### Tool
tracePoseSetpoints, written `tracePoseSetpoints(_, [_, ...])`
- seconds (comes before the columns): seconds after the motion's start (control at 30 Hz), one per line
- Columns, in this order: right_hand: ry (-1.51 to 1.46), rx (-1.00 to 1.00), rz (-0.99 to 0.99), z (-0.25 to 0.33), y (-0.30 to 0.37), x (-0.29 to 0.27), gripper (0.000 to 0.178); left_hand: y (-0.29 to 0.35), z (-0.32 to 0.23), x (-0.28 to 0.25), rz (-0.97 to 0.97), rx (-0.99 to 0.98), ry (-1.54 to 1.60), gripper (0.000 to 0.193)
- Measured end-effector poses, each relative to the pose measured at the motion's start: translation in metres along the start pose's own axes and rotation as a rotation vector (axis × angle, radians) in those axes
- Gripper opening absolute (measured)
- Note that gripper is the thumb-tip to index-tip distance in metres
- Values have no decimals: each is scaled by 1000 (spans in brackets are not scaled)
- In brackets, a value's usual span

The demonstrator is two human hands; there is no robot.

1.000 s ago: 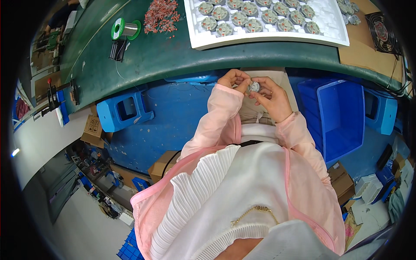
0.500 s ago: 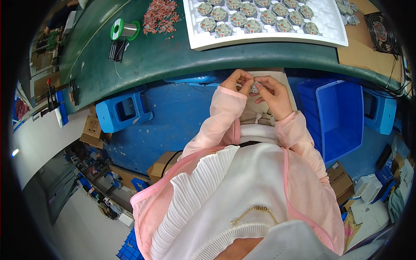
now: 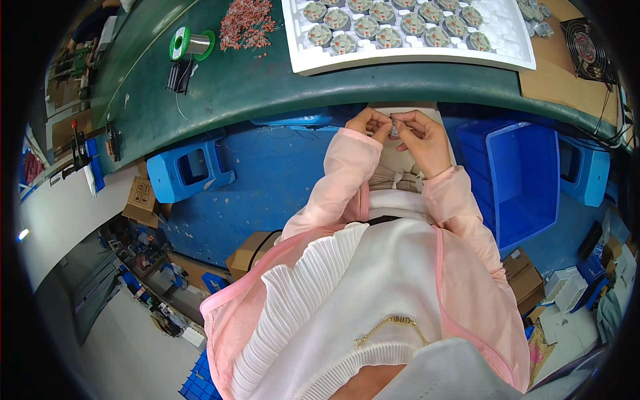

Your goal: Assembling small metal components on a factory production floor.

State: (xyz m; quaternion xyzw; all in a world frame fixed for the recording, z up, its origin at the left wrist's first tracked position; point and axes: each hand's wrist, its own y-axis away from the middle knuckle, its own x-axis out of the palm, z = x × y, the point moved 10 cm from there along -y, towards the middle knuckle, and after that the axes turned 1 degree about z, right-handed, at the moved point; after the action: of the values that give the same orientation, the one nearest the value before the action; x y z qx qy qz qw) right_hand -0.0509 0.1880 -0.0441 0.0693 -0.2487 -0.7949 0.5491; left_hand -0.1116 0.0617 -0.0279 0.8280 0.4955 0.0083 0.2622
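Note:
Just in front of the bench edge, my two hands meet over my lap, fingertips together. A small grey part (image 3: 394,127) is pinched between them; the fingers cover most of it, so its exact kind does not show. My left hand (image 3: 369,123) is closed, thumb and forefinger at the part's left side. From the right, my right hand (image 3: 427,143) grips it with thumb and forefinger. Beyond them on the bench stands a white foam tray (image 3: 413,63) with several round grey parts (image 3: 366,27) bearing small orange-red pieces.
The green bench (image 3: 247,87) carries a heap of red components with wire leads (image 3: 245,25), a solder wire spool (image 3: 193,44) and, at right, a black fan (image 3: 583,47) by cardboard. Below are a blue bin (image 3: 523,187) at right and a blue stool (image 3: 187,170) at left.
The grey part has turned slightly between my fingers and shows less. My fingers have shifted a little around it; both hands stay in about the same place.

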Motion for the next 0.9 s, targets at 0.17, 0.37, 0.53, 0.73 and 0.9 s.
tracePoseSetpoints(0.17, [35, -24, -23, 2, -1, -2, 16, -5, 12, 3, -9, -25, 94, 7])
tracePoseSetpoints(0.37, [47, -30, -28, 2, -1, -3, 16, -6, 19, 5, 6, -87, 169, 7])
tracePoseSetpoints(0.53, [-30, -16, 17, -1, -3, -4, 17, 3, -4, 0, -10, 22, 10, 9])
tracePoseSetpoints(0.73, [-156, 39, 106, -4, -4, -2, 18, 20, -41, 2, -130, 446, -343, 14])
tracePoseSetpoints(0.9, [-157, 21, 127, 1, -5, 1, 17, 31, -58, 6, -193, 620, -469, 14])
